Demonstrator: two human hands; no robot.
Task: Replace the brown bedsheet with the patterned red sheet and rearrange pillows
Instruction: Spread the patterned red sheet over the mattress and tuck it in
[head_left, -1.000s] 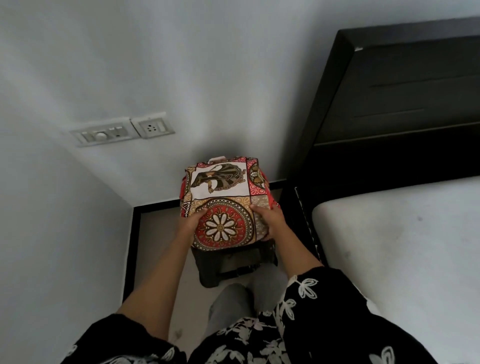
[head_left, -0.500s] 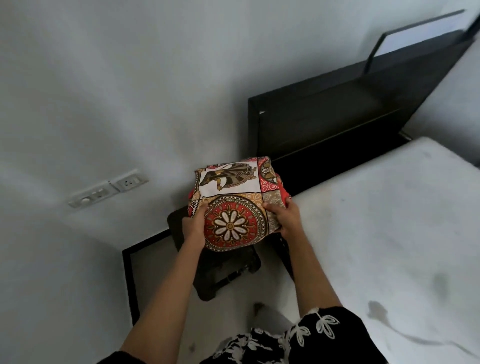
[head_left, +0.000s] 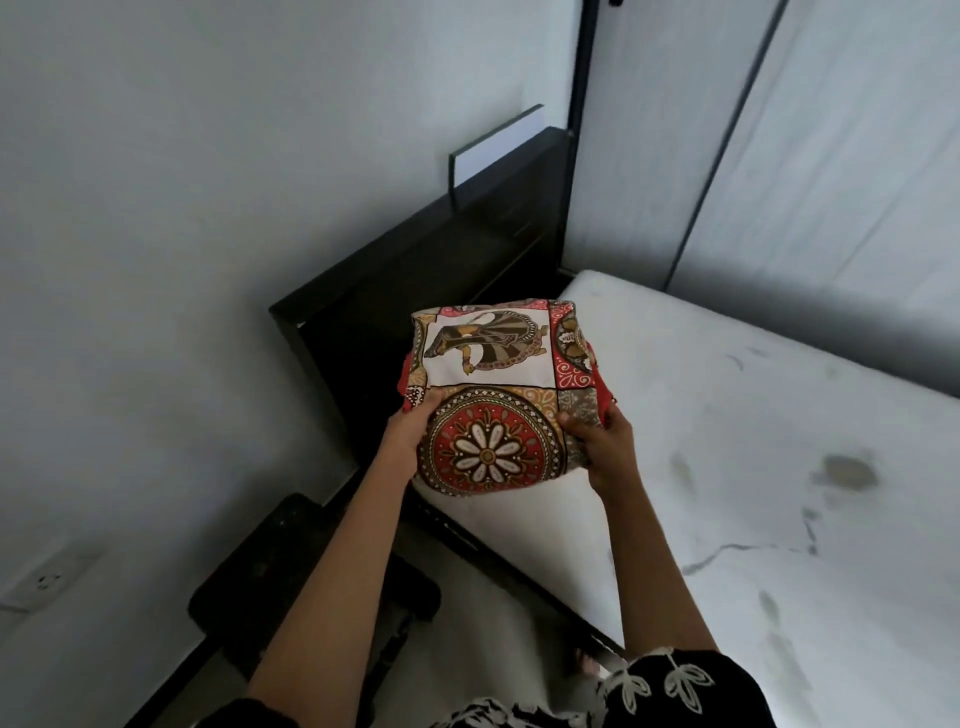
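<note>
A folded patterned red sheet (head_left: 498, 384), with a round flower motif and a figure panel on top, is held in the air over the near corner of the bare white mattress (head_left: 727, 441). My left hand (head_left: 408, 434) grips its left edge, thumb on top. My right hand (head_left: 602, 447) grips its right edge the same way. No brown bedsheet and no pillows are in view.
A dark wooden headboard (head_left: 415, 249) runs behind the mattress. A small black stool (head_left: 270, 571) stands on the floor to the left, beside the bed. A wall socket (head_left: 47, 579) sits low on the left wall. The mattress has grey stains (head_left: 844, 470).
Both hands have lifted the folded sheet off the black stool and carried it right, over the mattress corner. The view has swung right toward the bed.
</note>
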